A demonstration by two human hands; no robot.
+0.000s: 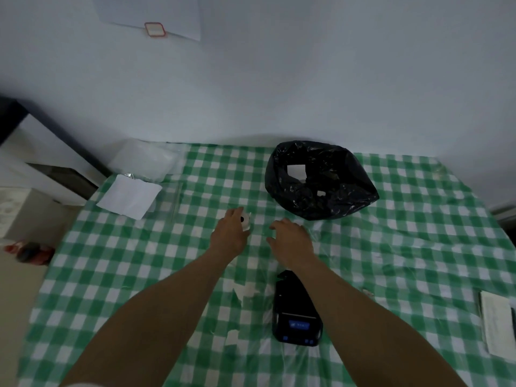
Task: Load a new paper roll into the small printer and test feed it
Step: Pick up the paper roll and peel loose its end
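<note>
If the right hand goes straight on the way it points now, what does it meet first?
Probably the black bag: the right hand points away from the person, and the bag lies just beyond its fingertips, slightly to the right. Only tablecloth shows between; depth is uncertain.

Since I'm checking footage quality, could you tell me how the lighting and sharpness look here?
Head view: dim, bluish light; wide-angle bending curves the table edge; left hand and roll slightly motion-blurred; printer screen glows but is unreadable.
</note>
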